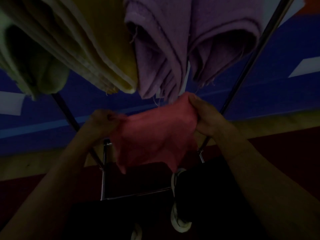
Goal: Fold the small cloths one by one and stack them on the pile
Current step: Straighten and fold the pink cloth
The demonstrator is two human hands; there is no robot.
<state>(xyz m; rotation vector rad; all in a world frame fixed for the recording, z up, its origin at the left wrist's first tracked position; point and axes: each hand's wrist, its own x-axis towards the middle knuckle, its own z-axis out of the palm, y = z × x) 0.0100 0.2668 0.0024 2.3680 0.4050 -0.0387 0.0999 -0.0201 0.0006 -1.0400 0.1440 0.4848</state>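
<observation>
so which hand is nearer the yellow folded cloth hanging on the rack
Left. The left hand pinches the pink cloth below the yellow folded cloth; the right hand grips the other corner, under the purple cloths.

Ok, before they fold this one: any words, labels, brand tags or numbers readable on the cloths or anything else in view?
None: no readable text in this dim head view.
Red cloth, held between the left hand and right hand: no tag or print visible.
Purple cloths and yellow cloth hanging above: no label visible, only loose threads.
White patches on the blue surface: blank.
</observation>
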